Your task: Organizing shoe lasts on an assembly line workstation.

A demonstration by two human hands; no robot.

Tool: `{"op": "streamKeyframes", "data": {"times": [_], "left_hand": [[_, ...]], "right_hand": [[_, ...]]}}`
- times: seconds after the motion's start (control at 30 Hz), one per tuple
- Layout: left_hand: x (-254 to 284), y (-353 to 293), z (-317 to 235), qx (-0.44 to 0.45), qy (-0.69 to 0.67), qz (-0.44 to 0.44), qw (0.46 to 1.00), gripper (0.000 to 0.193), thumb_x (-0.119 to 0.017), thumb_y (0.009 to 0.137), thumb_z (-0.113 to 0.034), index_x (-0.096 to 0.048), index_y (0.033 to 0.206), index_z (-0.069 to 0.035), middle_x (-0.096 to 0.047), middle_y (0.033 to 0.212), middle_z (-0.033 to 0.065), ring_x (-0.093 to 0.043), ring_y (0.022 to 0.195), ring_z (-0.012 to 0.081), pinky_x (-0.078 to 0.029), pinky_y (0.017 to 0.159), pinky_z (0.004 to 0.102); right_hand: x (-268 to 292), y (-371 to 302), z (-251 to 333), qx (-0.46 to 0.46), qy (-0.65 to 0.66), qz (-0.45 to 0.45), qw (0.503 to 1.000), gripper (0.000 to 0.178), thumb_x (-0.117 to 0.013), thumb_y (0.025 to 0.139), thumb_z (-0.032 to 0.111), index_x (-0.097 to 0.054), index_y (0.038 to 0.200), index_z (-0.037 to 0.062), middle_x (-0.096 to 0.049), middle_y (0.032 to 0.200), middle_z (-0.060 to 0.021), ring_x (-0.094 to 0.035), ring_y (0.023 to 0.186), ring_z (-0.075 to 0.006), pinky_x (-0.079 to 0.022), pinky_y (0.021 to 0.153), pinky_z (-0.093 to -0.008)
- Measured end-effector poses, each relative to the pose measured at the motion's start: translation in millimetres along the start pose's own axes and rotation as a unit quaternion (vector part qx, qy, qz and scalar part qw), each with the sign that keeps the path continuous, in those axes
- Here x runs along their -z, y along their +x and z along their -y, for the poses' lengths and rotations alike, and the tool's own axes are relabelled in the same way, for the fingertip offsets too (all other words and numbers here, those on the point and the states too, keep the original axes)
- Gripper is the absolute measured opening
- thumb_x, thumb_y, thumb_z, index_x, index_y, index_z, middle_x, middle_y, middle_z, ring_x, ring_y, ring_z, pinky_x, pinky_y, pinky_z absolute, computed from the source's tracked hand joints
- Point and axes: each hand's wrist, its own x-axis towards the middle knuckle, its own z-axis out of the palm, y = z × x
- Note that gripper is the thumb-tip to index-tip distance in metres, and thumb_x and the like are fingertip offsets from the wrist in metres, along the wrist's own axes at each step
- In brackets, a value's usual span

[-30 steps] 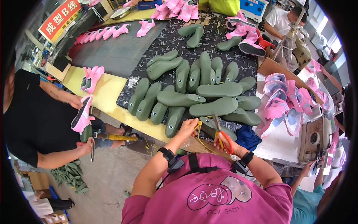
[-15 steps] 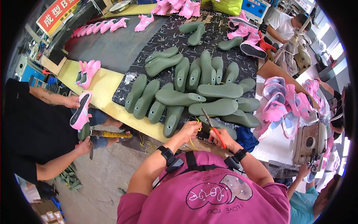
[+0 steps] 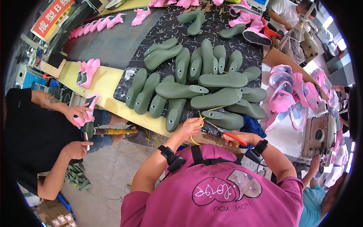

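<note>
My left hand (image 3: 192, 128) pinches a thin yellow cord (image 3: 201, 116) in front of the nearest shoe lasts, and a loose end hangs below the fingers. One strand runs right, above a green last (image 3: 224, 119). My right hand (image 3: 242, 139) grips scissors (image 3: 231, 136) with orange-red handles. Their blades point left, towards the cord close to my left fingers; whether they touch it I cannot tell. Several more green lasts (image 3: 181, 90) lie crowded on the black patterned cloth (image 3: 160, 32) beyond my hands.
On the left, a co-worker in black handles a pink shoe (image 3: 90, 106) by a yellow post (image 3: 115, 131). Pink shoes (image 3: 281, 99) are heaped at right beside a beige machine (image 3: 318, 134). Dark blue cloth (image 3: 252, 126) lies by my right hand. Green lasts (image 3: 78, 176) lie on the floor.
My right hand has moved right, and the scissors have swung from pointing up to pointing left at the cord. The co-worker's upper hand now covers the pink shoe. The view has shifted slightly.
</note>
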Motion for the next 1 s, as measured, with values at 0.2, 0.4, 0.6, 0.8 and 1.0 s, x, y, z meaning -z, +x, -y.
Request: {"op": "streamKeyframes", "data": {"times": [0.2, 0.4, 0.6, 0.8, 1.0], "left_hand": [[-1.8, -0.9, 1.6, -0.01, -0.036, 0.025, 0.999, 0.023, -0.049, 0.095, -0.029, -0.051, 0.086, -0.008, -0.028, 0.052, -0.0082, -0.024, 0.041, 0.0029, -0.021, 0.038, 0.02], [-0.7, 0.0, 0.3, -0.02, -0.038, 0.008, 0.999, 0.022, -0.049, 0.095, -0.028, -0.052, 0.085, -0.008, -0.029, 0.052, -0.0078, -0.025, 0.041, 0.0033, -0.021, 0.038, 0.0201], [17.5, -10.5, -6.5, -0.041, -0.022, -0.001, 0.999, 0.022, -0.05, 0.094, -0.028, -0.052, 0.086, -0.008, -0.029, 0.053, -0.0079, -0.026, 0.041, 0.0032, -0.02, 0.039, 0.0199], [26.3, -36.6, -5.3, -0.028, 0.068, -0.057, 0.996, 0.023, -0.049, 0.095, -0.029, -0.052, 0.085, -0.008, -0.029, 0.053, -0.0088, -0.024, 0.043, 0.0025, -0.018, 0.04, 0.0204], [13.1, -44.4, -30.0, -0.058, 0.037, -0.085, 0.994, 0.022, -0.049, 0.095, -0.026, -0.052, 0.086, -0.007, -0.028, 0.054, -0.0081, -0.023, 0.042, 0.0024, -0.018, 0.039, 0.0203]], "right_hand": [[1.6, 26.7, -7.1, -0.027, 0.019, -0.017, 0.999, 0.067, -0.042, 0.083, 0.069, -0.054, 0.084, 0.0037, -0.051, 0.071, -0.0026, -0.046, 0.055, -0.0084, -0.038, 0.048, -0.0213], [-15.1, 49.0, 7.1, 0.005, 0.043, -0.094, 0.995, 0.066, -0.044, 0.082, 0.069, -0.054, 0.071, 0.0038, -0.044, 0.058, -0.0006, -0.043, 0.047, -0.0098, -0.037, 0.042, -0.0239], [-33.2, 39.7, 13.9, 0.017, -0.055, -0.167, 0.984, 0.068, -0.048, 0.085, 0.06, -0.058, 0.071, -0.0056, -0.052, 0.057, -0.0152, -0.049, 0.054, -0.0201, -0.041, 0.054, -0.0386], [-17.8, -4.9, 18.3, 0.094, -0.197, -0.175, 0.96, 0.053, -0.06, 0.083, 0.049, -0.061, 0.078, -0.0036, -0.052, 0.057, -0.0163, -0.048, 0.055, -0.0237, -0.042, 0.058, -0.0387], [23.1, -30.7, 43.7, 0.075, -0.147, -0.403, 0.9, 0.041, -0.073, 0.074, 0.036, -0.059, 0.079, -0.0022, -0.056, 0.062, -0.0154, -0.049, 0.053, -0.0194, -0.042, 0.054, -0.0353]]}}
